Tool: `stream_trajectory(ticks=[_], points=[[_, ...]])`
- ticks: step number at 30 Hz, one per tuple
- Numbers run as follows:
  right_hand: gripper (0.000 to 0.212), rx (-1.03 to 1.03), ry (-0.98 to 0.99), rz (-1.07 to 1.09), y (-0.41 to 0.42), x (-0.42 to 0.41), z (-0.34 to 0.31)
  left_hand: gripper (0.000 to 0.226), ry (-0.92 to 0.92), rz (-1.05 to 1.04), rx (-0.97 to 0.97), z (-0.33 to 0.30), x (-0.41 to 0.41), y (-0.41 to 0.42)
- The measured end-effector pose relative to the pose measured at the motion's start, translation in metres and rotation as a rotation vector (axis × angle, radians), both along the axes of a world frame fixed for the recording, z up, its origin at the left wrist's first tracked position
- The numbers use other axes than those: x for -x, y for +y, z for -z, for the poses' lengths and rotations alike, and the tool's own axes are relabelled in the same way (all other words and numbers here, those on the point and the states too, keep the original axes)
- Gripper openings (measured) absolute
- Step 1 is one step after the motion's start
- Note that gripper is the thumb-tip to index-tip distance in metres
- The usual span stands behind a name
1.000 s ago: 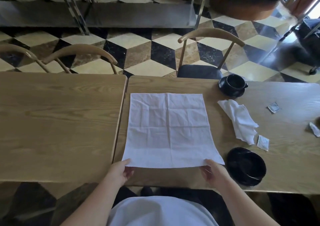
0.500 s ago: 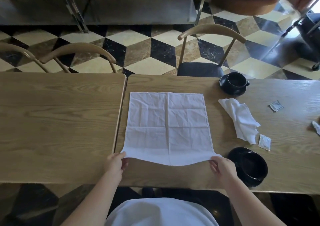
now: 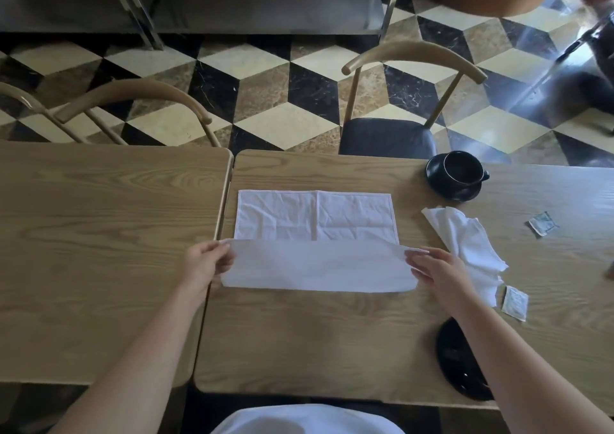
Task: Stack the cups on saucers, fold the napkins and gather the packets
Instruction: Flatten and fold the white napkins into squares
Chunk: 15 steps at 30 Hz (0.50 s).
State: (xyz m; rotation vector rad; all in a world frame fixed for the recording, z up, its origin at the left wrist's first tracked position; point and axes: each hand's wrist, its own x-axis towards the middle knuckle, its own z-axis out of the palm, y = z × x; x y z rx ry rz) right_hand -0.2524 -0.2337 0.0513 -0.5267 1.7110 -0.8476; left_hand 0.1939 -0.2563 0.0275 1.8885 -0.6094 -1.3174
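Observation:
A white cloth napkin (image 3: 315, 221) lies on the right-hand table, its near half lifted and folded away from me. My left hand (image 3: 206, 264) pinches the raised left corner and my right hand (image 3: 435, 267) pinches the raised right corner. A second white napkin (image 3: 468, 247) lies crumpled just right of my right hand. A black cup (image 3: 463, 171) sits on a black saucer (image 3: 435, 176) at the far right. Another black saucer (image 3: 455, 360) lies near the front edge, partly behind my right forearm. One packet (image 3: 514, 302) lies by the crumpled napkin and another packet (image 3: 543, 223) farther right.
Two wooden tables meet at a seam (image 3: 219, 221); the left table (image 3: 99, 251) is bare wood. Wooden chairs (image 3: 412, 58) stand behind the tables on a chequered floor. A small object shows at the right image edge (image 3: 610, 272).
Both hands lifted the napkin's near edge and carried it away from me, so the near half now folds over the far half. My view has moved closer over the table.

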Motion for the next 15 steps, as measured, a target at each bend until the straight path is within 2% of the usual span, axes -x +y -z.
stream_trajectory(ticks=[2, 5, 8, 13, 15], points=[[0.01, -0.009, 0.16, -0.05, -0.021, 0.004, 0.003, 0.014, -0.113, 0.056, -0.014, 0.008, -0.005, -0.021], [0.012, -0.017, 0.344, -0.118, -0.053, 0.007, 0.011, 0.006, -0.142, 0.118, -0.035, 0.017, -0.006, -0.052], [0.017, -0.048, 0.436, -0.193, -0.085, 0.007, 0.027, 0.012, -0.177, 0.135, -0.06, 0.028, -0.001, -0.08], [0.025, -0.052, 0.664, -0.409, -0.134, -0.001, 0.054, 0.011, -0.172, 0.184, -0.137, 0.047, 0.012, -0.119], [0.025, -0.07, 0.696, -0.461, -0.148, -0.005, 0.061, 0.009, -0.169, 0.177, -0.156, 0.054, 0.015, -0.129]])
